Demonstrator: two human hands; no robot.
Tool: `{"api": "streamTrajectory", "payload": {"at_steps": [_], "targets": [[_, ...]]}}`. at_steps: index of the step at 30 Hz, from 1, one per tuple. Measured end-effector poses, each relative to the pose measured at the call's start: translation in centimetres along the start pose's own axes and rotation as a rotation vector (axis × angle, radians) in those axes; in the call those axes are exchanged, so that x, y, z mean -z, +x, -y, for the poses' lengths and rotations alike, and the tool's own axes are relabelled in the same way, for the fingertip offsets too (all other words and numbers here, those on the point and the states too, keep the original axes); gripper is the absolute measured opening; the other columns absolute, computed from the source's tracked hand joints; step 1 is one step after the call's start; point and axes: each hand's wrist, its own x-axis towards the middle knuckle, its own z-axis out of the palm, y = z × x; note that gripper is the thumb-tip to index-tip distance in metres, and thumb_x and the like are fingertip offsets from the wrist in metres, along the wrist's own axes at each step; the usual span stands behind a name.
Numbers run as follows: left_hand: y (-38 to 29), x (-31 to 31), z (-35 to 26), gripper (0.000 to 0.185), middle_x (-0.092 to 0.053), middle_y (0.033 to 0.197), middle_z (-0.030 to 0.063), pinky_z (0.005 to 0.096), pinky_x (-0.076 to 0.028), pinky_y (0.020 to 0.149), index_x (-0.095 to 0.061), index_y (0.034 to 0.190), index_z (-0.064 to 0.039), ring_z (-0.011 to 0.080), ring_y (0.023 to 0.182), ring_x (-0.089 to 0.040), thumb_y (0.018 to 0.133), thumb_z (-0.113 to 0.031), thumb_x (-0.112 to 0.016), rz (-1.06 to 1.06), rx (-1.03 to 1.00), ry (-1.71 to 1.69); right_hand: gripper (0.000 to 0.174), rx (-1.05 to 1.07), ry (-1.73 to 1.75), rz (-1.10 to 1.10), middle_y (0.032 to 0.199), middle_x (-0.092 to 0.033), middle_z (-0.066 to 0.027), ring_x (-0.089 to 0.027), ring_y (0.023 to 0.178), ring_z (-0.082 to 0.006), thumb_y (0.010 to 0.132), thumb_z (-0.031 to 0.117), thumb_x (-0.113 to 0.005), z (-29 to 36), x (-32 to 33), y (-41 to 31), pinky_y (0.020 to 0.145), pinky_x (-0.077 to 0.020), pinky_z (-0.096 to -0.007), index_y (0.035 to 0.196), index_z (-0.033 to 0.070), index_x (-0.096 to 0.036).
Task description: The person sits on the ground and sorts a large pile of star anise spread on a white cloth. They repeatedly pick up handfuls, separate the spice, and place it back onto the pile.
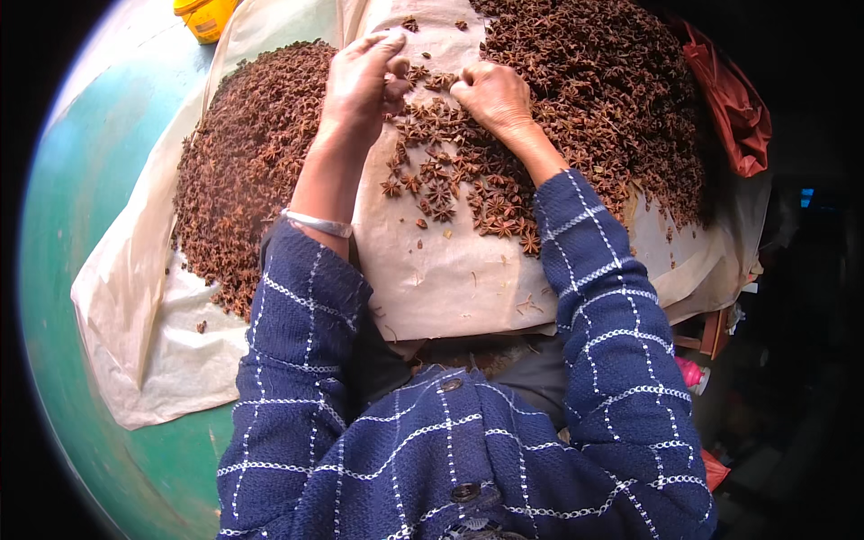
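Dried star anise lies before me in a large heap (594, 94) at the right, another heap (250, 162) at the left and a loose scatter (439, 182) between them. My left hand (368, 77) is raised over the inner edge of the left heap, fingers curled; whether it holds anything is hidden. My right hand (493, 94) reaches in from the right heap's edge, its fingers bent down beside a star anise pod (440, 82) at the top of the scatter. Its fingertips are mostly hidden, so a grip cannot be made out.
Pale cloth sheeting (445, 290) lies under the heaps, over a green surface (88, 162) at the left. A yellow bucket (204, 20) stands at the upper left. A red plastic bag (732, 108) lies beside the right heap. A pink object (690, 373) is low at the right.
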Motion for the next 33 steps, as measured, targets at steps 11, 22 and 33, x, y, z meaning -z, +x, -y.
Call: {"api": "streamTrajectory", "payload": {"at_steps": [11,22,33], "targets": [[-0.4,-2.2,1.2,0.019,-0.056,0.066,-0.0049,0.0155,-0.031,0.042,-0.067,0.099,-0.003,0.0006,0.05,-0.044,0.091,-0.02,-0.064,0.247,-0.162,0.162,0.02,-0.004,1.416,0.065,0.086,-0.069,-0.0113,-0.07,0.071,-0.0173,0.088,0.012,-0.067,2.8,5.2,-3.8,0.058,-0.0598,-0.0241,0.1,-0.004,-0.062],[-0.4,-2.4,2.2,0.016,-0.048,0.057,-0.007,0.0175,-0.024,0.038,-0.069,0.096,-0.004,0.0003,0.041,-0.034,0.092,-0.017,-0.061,0.206,-0.114,0.159,0.035,0.092,1.152,0.046,0.093,-0.068,-0.0099,-0.068,0.084,-0.0155,0.088,0.01,-0.066,2.2,5.0,-5.1,0.072,-0.0599,-0.0254,0.12,0.0,-0.058],[2.6,0.7,1.9,0.034,-0.06,0.069,0.002,0.016,-0.031,0.037,-0.056,0.119,0.001,0.0012,0.046,-0.044,0.088,-0.011,-0.064,-0.058,-0.235,0.296,0.021,0.101,0.254,-0.048,0.103,-0.07,-0.0057,-0.067,0.088,-0.0155,0.084,0.019,-0.067,0.7,3.2,-3.3,0.083,-0.0548,-0.0293,0.106,0.017,-0.069]]}}
